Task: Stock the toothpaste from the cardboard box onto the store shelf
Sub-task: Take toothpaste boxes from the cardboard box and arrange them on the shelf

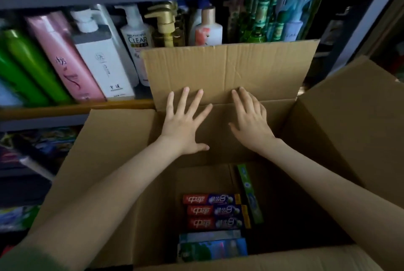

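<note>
An open cardboard box point(341, 130) stands in front of the store shelf point(72, 107). At its bottom lie three red-and-blue toothpaste cartons point(215, 210), a green carton point(249, 192) on edge at their right, and pale blue-green cartons point(212, 245) nearest me. My left hand point(185, 122) lies flat with fingers spread on the far wall and far flap point(229, 69) of the box. My right hand point(251, 117) presses flat on the same wall beside it. Neither hand holds anything.
The shelf behind the box holds shampoo bottles: green point(28, 65), pink point(65, 56), white point(102, 60) and a gold pump bottle point(166, 28). Green packs point(262, 19) stand at the back right. A grey shelf upright point(369, 23) rises at right. Lower shelf goods point(32, 152) are at left.
</note>
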